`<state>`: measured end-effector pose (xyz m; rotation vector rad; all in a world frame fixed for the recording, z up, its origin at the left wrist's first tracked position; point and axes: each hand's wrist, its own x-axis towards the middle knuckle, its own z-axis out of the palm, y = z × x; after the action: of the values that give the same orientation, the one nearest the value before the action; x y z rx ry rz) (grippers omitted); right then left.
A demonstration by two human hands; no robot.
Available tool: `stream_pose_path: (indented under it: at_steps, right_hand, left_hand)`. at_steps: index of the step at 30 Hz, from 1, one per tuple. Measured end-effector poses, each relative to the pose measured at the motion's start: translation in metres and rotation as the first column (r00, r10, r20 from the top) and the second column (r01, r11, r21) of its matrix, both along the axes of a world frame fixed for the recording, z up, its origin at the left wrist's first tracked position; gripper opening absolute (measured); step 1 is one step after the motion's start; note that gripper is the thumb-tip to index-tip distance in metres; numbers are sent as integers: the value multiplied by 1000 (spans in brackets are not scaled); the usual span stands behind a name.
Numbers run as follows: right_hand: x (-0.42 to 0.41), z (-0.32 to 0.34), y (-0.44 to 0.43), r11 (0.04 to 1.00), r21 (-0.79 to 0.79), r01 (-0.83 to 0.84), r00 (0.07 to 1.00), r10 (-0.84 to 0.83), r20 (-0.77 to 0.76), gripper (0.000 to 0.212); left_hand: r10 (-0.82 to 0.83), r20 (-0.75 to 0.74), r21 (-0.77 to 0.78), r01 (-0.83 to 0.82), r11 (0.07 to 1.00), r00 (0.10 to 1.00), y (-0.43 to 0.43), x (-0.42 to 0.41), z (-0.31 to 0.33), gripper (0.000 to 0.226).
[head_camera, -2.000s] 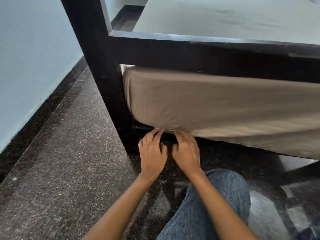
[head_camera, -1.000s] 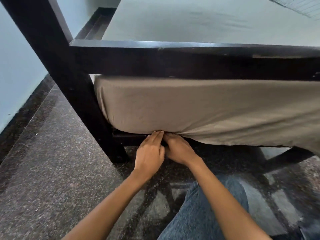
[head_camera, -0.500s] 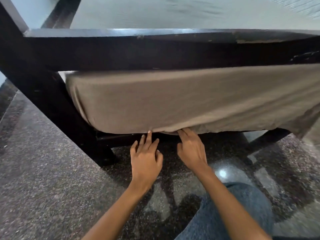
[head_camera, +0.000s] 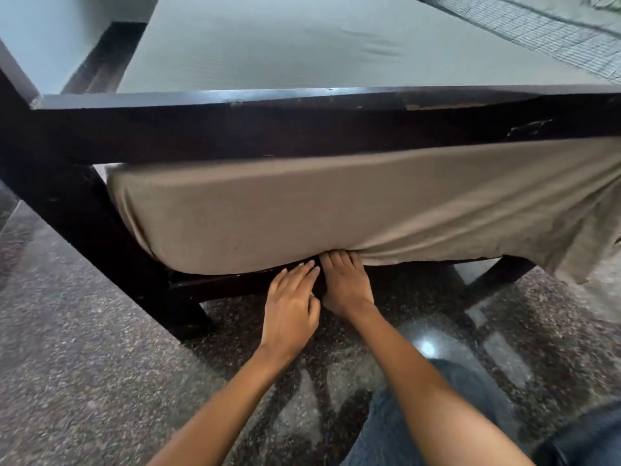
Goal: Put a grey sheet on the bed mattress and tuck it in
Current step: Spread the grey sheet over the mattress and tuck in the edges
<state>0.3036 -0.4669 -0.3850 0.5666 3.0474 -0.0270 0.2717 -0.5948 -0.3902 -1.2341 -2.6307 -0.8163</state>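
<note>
The grey sheet (head_camera: 302,45) covers the mattress top and looks grey-brown where it drapes over the mattress end (head_camera: 336,210), behind a dark wooden footboard rail (head_camera: 268,129). My right hand (head_camera: 346,284) presses its fingertips into the sheet's lower edge under the mattress, and those tips are hidden by the fabric. Just to its left, my left hand (head_camera: 290,304) lies flat with fingers extended, tips touching the sheet's bottom edge above the dark bed slat (head_camera: 235,280). The sheet looks tucked on the left part; to the right a loose flap (head_camera: 578,243) hangs down.
The dark bedpost (head_camera: 100,237) slants down to the speckled stone floor (head_camera: 84,364) on the left. My jeans-clad knee (head_camera: 437,415) is at the bottom. A checked fabric (head_camera: 537,38) lies at the bed's far right. A pale wall (head_camera: 50,35) stands at the left.
My view and both hands shifted rightwards along the mattress end. The hands spread apart, then came together again, the right fingers now pushed into the sheet's edge.
</note>
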Motion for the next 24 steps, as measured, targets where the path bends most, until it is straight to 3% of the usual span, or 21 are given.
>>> stream_pose_path:
  at_steps: [3, 6, 10, 14, 18, 24]
  right_hand:
    - [1, 5, 8, 999, -24, -36, 999, 37, 33, 66]
    - [3, 27, 15, 978, -199, -62, 996, 75, 56, 56]
    - [42, 37, 17, 919, -377, -118, 991, 83, -109, 57]
    - [77, 27, 40, 945, -324, -48, 927, -78, -366, 51]
    - [69, 24, 66, 963, -264, -57, 957, -23, -291, 52]
    - [58, 7, 75, 981, -186, -61, 938, -7, -346, 47]
  left_hand:
    - [-8, 20, -114, 11, 993, 1000, 15, -4, 5, 52]
    - [7, 50, -171, 2, 985, 999, 25, -3, 10, 60]
    - [77, 44, -249, -64, 966, 996, 35, 9, 11, 63]
    - [164, 48, -411, -130, 902, 985, 57, 21, 17, 63]
    - [266, 38, -532, -206, 821, 963, 77, 27, 19, 66]
    - [429, 77, -518, -332, 789, 900, 105, 29, 18, 57]
